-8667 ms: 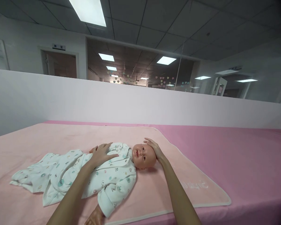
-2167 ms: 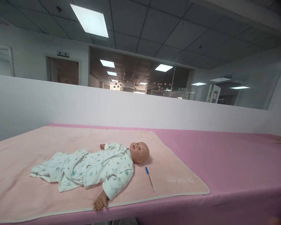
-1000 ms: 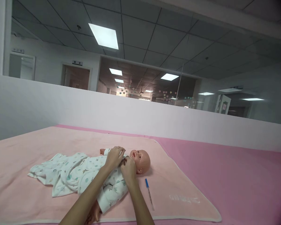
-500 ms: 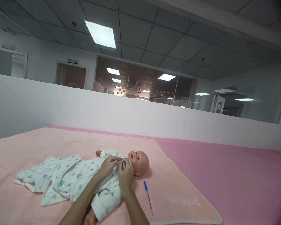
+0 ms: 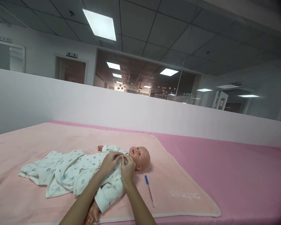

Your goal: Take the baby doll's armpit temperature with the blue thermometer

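Note:
A baby doll (image 5: pixel 142 158) lies on its back, head to the right, dressed in a white printed baby gown (image 5: pixel 72 172). At the gown's neckline, just below the doll's chin, my left hand (image 5: pixel 111 162) is closed with its fingertips pinched on a thin white tie string. Close against it, my right hand (image 5: pixel 128 167) pinches the string too, thumb and forefinger together. The fingers mostly hide the string itself. One doll hand (image 5: pixel 93 214) sticks out of the near sleeve beside my left forearm.
A capped blue pen (image 5: pixel 150 192) lies right of the doll on a pale pink blanket (image 5: pixel 178 178). Under the blanket is a darker pink mat (image 5: pixel 224 168). A low white wall (image 5: pixel 131 111) with glass above it stands behind.
My hands have drawn closer together at the neckline, and the small white loop seen between them before is now mostly hidden. The whole view has shifted slightly.

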Demonstrator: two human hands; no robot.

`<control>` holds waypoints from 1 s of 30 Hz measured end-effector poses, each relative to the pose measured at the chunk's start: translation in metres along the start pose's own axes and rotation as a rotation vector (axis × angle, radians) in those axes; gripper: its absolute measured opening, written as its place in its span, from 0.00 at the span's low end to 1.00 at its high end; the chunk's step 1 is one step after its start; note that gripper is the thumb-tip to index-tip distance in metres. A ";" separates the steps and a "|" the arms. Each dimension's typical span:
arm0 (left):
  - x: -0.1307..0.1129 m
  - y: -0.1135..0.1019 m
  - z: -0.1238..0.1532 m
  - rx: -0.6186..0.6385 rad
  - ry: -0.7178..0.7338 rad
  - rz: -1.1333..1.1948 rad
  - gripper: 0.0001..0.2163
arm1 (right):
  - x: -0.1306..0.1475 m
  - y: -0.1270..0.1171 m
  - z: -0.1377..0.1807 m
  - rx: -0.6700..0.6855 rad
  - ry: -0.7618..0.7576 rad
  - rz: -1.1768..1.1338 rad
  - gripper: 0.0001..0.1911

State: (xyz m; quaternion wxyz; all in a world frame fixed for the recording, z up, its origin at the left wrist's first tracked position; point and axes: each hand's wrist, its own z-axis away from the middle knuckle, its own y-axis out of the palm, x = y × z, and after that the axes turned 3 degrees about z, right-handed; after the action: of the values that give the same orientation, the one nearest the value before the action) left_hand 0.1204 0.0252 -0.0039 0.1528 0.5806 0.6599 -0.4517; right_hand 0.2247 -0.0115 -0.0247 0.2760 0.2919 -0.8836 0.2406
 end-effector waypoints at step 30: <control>0.005 0.002 -0.004 -0.037 0.040 0.033 0.13 | -0.004 0.001 0.001 0.070 -0.038 -0.052 0.19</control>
State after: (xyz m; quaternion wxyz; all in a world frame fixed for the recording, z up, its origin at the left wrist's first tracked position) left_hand 0.1215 0.0312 -0.0064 0.1578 0.5972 0.6616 -0.4251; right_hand 0.2266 -0.0096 -0.0281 0.2548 0.3290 -0.8719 0.2583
